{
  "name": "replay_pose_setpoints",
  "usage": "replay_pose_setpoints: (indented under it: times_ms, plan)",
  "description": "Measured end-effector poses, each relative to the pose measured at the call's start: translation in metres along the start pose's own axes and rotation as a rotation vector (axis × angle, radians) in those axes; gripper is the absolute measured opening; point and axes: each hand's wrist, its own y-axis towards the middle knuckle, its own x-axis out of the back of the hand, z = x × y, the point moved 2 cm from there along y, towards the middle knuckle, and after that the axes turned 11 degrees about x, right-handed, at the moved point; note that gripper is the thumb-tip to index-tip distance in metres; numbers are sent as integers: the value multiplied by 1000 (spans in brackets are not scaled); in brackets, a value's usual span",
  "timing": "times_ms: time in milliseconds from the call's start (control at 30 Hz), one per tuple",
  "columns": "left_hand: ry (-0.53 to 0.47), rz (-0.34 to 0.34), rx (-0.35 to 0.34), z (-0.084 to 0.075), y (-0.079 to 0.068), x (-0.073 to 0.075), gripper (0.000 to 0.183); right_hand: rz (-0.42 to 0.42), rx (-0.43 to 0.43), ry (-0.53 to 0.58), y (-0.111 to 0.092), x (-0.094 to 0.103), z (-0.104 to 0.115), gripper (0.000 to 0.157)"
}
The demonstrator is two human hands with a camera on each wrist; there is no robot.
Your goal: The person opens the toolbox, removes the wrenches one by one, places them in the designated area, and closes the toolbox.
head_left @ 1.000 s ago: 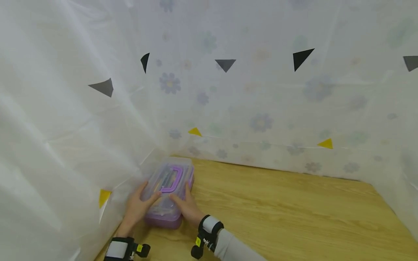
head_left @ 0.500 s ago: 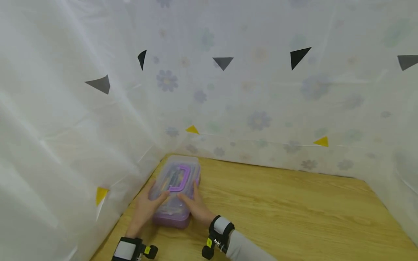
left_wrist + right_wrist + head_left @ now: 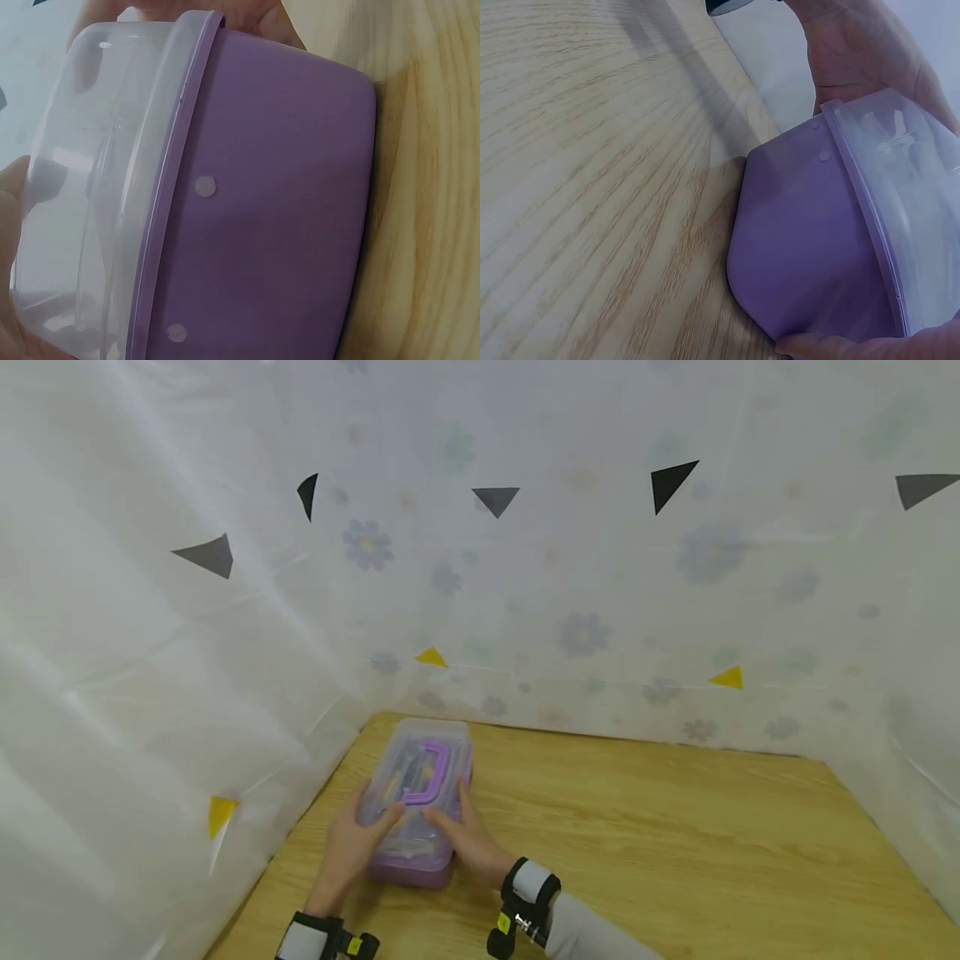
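Note:
A purple plastic storage box (image 3: 412,870) with a clear lid (image 3: 97,172) stands on the table at the left in the head view. The purple handle (image 3: 442,768) lies folded down on the lid, and small items show dimly through the plastic. My left hand (image 3: 352,847) grips the box's left side, thumb over the lid. From the right side my right hand (image 3: 474,845) holds it the same way, its thumb near the other thumb. Both wrist views show the purple end wall close up, its base at the wood surface.
The wood-grain table (image 3: 637,835) extends to the right of the box. White plastic sheeting (image 3: 150,693) walls in the left and back, with black and yellow triangles stuck on it. Each wrist wears a strapped camera.
Both hands have moved the box to the right, away from the left sheeting, keeping their grip. The head view has also shifted slightly.

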Motion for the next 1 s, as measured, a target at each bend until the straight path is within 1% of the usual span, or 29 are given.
replay_pose_setpoints:
  times_ms: [167,400,533,667,867,1000]
  plan:
    - [-20,11,-9,-5,-4,-9,103,7,-24,-6,-7,10,-1,104]
    - [-6,16,21,-11,-12,-18,102,-9,-22,29,-16,17,2,103]
    - [-14,8,4,-12,-15,-21,100,-3,-39,46,-20,21,3,104]
    - [-27,0,-19,-14,-17,-29,98,-10,-48,54,-25,28,0,105]
    - [-60,1,-19,-17,-22,-43,96,-22,-41,67,-32,38,-3,104]
    - [-66,9,-29,-24,-28,-50,93,-38,-41,68,-37,45,-2,105]
